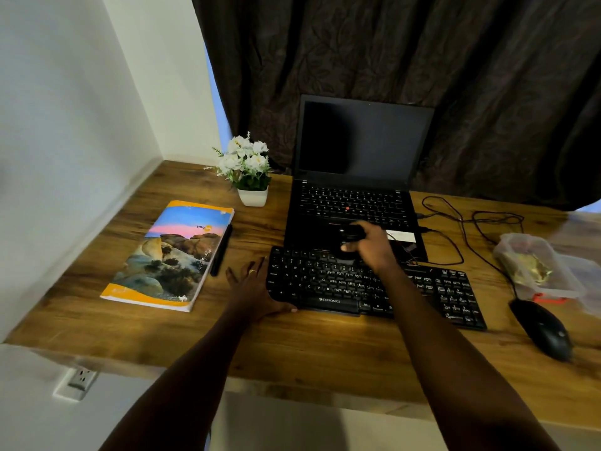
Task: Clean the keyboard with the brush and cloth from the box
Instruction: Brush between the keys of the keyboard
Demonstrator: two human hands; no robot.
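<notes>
a wall socket sits low on the wall under the near left corner of the wooden desk. both forearms reach in over the desk's front edge. the left hand lies flat and wide on the wood, fingers spread, its thumb along the front left corner of the black keyboard (the spacebar reads zebronics). a black mouse rests near the keyboard's right end, its cable running back. farther in, the right hand is curled round a black brush, thumb in front, holding it head down over the keyboard's upper rows, just in front of the laptop's palm rest; whether the bristles touch the keys cannot be told. off to the right stands a clear plastic box with something yellowish crumpled inside. on the left a notebook with a landscape cover lies flat, a dark pen just beside its right edge. behind the keyboard the laptop stands open, screen dark, loose cables to its right. white flowers in a small white pot stand left of it, and a dark patterned curtain hangs at the back.
</notes>
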